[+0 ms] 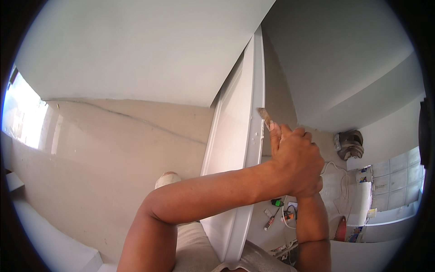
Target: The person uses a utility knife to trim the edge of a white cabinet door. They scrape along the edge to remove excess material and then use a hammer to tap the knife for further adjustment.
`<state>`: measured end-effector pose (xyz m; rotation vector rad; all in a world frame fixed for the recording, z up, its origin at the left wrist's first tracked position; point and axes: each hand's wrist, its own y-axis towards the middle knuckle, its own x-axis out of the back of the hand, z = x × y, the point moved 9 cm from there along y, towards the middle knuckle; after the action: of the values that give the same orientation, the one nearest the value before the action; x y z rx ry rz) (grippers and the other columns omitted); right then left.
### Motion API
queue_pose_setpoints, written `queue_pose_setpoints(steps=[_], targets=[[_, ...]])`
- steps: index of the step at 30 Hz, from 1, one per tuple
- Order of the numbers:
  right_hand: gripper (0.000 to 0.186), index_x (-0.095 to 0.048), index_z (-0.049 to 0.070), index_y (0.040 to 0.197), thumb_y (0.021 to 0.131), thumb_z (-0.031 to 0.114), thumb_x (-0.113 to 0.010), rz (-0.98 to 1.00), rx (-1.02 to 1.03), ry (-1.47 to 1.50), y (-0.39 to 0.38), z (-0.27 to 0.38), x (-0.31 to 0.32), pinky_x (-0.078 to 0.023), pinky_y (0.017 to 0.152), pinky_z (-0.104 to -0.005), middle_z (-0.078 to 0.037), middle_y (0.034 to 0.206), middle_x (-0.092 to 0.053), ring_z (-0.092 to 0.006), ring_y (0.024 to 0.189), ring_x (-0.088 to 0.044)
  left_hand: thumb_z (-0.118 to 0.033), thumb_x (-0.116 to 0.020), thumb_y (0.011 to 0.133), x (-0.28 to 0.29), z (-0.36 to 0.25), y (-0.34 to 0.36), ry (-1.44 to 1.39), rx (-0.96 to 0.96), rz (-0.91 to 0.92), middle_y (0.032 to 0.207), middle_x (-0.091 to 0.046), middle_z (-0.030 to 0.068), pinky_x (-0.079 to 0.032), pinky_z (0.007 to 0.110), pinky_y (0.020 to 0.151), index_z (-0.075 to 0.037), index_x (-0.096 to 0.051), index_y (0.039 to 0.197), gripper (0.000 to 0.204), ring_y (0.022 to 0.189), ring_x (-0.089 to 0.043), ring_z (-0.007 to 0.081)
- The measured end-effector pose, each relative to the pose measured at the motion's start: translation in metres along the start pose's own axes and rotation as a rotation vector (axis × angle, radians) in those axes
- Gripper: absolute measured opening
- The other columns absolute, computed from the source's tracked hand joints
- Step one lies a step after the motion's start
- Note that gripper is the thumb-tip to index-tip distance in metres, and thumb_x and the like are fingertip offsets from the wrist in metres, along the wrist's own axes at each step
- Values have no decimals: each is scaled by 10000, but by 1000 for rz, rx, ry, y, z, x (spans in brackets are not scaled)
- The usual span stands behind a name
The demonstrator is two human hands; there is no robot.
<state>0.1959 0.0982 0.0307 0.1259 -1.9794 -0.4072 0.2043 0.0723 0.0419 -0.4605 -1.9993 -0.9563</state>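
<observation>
A white door-like panel point(229, 122) runs away from me, its long narrow edge point(253, 149) upward, with white flakes on it. My left arm crosses it to the right, and my left hand point(292, 158) is closed round a rusty scraper blade tool point(263, 115), whose tip touches that edge. My right hand point(308, 188) is mostly hidden beneath my left hand at the tool; I cannot make out its grip.
Pale walls point(113, 50) rise ahead and right. Below lie the beige floor point(90, 158), a screwdriver point(269, 221), a green tool point(277, 202) and white cables point(335, 165). A dark bundle point(350, 144) sits at right; a bright opening point(22, 113) is at left.
</observation>
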Motion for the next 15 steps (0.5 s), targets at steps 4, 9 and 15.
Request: queue_pose_setpoints(steps=[4,9,15], targets=[[369,-713,148,945,1033,473,-562,8,24,16,2,-2,0,-548,651,-387,-94,810,-651,-269,710,-658,-450,-709,722,-7,0,4,-19,38,-2,775,-686,125,-432,476,734,-47,-778,707,410,840,-624,304],[338,-698,133,934,1022,444,-597,-21,118,113,-7,0,4,-547,643,-370,-86,794,-643,-271,674,-640,-438,-719,743,34,-12,-20,-55,-126,-162,939,-698,184,-456,505,865,-30,-777,806,417,986,-623,359],[294,-636,54,922,1002,335,-671,-210,284,924,-2,-20,4,-513,612,-358,-97,753,-626,-290,593,-579,-208,-755,860,107,39,-85,-451,-97,-502,1328,-613,227,-397,503,1143,-17,-694,1171,370,1312,-537,440]])
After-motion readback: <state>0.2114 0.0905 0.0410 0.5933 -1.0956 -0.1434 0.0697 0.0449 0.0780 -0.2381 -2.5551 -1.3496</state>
